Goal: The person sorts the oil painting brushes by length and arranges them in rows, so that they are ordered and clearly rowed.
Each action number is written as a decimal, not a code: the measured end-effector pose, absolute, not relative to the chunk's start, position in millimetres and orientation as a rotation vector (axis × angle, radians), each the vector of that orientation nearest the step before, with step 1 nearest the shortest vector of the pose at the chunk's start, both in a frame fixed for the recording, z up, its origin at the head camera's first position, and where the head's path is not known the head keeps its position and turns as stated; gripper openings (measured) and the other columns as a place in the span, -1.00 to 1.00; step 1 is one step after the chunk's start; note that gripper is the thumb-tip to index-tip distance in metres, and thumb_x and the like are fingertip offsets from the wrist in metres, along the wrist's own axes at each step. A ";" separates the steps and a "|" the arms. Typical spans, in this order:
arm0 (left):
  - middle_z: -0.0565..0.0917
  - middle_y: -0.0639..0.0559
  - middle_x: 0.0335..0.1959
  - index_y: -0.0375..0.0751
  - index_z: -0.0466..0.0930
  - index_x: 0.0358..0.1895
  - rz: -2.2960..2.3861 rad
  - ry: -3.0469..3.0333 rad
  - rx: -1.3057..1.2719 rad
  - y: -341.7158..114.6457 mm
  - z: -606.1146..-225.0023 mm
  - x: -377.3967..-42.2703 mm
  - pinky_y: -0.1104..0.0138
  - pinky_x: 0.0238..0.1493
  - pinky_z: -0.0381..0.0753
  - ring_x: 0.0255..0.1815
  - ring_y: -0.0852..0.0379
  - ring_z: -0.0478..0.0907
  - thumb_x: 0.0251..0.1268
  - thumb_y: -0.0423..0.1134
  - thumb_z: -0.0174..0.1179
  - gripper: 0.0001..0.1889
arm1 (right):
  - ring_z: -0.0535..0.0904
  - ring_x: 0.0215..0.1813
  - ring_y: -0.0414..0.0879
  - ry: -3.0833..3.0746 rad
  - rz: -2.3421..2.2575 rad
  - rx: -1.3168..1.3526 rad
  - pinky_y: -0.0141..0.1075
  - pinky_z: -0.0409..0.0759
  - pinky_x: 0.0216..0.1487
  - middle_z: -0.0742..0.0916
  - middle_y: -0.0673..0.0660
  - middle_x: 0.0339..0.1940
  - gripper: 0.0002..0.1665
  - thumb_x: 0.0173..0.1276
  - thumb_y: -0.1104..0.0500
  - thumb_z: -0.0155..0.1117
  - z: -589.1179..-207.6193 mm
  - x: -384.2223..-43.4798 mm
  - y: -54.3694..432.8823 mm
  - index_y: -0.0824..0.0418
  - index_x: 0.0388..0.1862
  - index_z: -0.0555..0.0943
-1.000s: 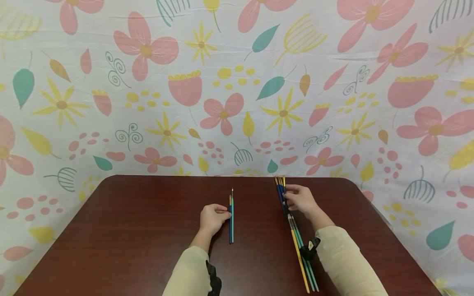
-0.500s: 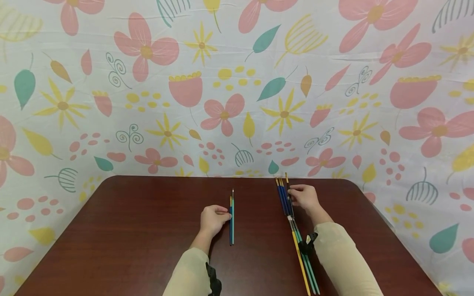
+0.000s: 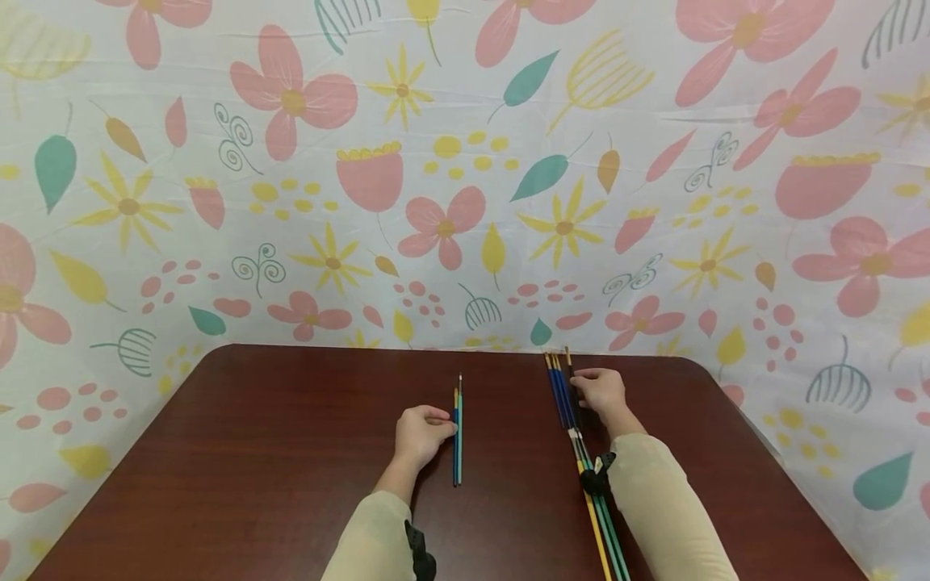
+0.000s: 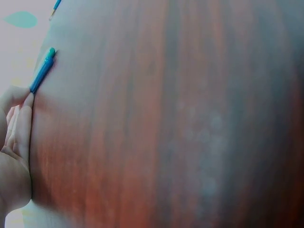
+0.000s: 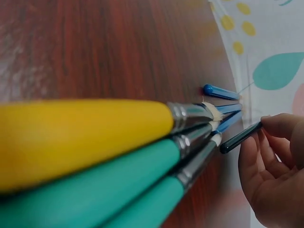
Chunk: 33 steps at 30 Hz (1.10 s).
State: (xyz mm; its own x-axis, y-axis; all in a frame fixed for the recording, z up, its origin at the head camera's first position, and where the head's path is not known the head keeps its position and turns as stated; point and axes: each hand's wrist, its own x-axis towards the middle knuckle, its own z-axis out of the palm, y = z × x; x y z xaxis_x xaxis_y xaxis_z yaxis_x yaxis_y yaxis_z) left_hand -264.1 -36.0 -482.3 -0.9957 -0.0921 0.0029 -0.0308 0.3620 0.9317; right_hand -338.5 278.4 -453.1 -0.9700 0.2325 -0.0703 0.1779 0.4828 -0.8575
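At the middle of the table, my left hand [image 3: 421,436] pinches a slim blue paintbrush [image 3: 455,468] between thumb and fingers. A light teal paintbrush [image 3: 460,440] lies right alongside it, bristles pointing away. Further right, my right hand [image 3: 601,390] holds a black-handled paintbrush [image 5: 241,137] by thumb and fingertips, just right of several blue paintbrushes [image 3: 558,395] fanned near the far edge. Below the blue ones, a yellow paintbrush [image 5: 85,137] and two teal-green paintbrushes [image 5: 109,180] lie close together, their bristles meeting the blue handles' ends.
The dark wooden table [image 3: 254,460] has rounded far corners. Directly behind it hangs a floral-patterned cloth [image 3: 436,105]. Black wrist straps [image 3: 594,478] sit over the beige sleeves [image 3: 664,500].
My right hand has drawn the black-handled paintbrush slightly right, apart from the blue ones it lay against. The left hand stays at the blue paintbrush.
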 end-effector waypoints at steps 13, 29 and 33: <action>0.73 -0.02 -0.40 -0.21 0.69 -0.32 -1.765 -2.545 0.125 -35.4 -484.0 -264.6 0.35 -0.46 0.58 -0.45 0.18 0.61 0.03 -0.27 0.39 -0.85 | 0.59 -0.42 -0.12 -2.682 1.460 -0.394 -0.31 0.62 -0.45 0.70 0.35 -0.23 -0.61 0.34 0.21 0.18 -459.6 -350.2 276.2 0.43 0.05 0.58; 0.73 -0.04 -0.41 -0.24 0.70 -0.32 -1.762 -2.536 0.116 -37.0 -482.3 -265.4 0.35 -0.46 0.58 -0.46 0.17 0.63 0.03 -0.29 0.39 -0.85 | 0.59 -0.46 -0.13 -2.704 1.392 -0.391 -0.31 0.60 -0.50 0.72 0.26 -0.39 -0.69 0.31 0.24 0.20 -456.5 -352.3 271.1 0.43 -0.06 0.63; 0.73 -0.03 -0.40 -0.23 0.70 -0.31 -1.757 -2.538 0.116 -37.2 -483.1 -265.4 0.35 -0.45 0.58 -0.45 0.17 0.63 0.03 -0.29 0.39 -0.86 | 0.62 -0.40 -0.12 -2.711 1.405 -0.397 -0.30 0.62 -0.47 0.73 0.31 -0.31 -0.67 0.32 0.24 0.19 -458.0 -352.9 270.8 0.43 -0.02 0.61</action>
State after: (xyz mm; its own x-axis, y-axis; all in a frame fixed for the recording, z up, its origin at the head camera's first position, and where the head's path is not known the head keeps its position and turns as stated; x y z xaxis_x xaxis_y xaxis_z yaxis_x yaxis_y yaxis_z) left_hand -265.4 -37.2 -483.1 -0.9958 -0.0917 0.0003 -0.0320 0.3510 0.9358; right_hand -352.9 270.8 -458.0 -0.9647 0.2557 -0.0625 0.1985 0.5507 -0.8108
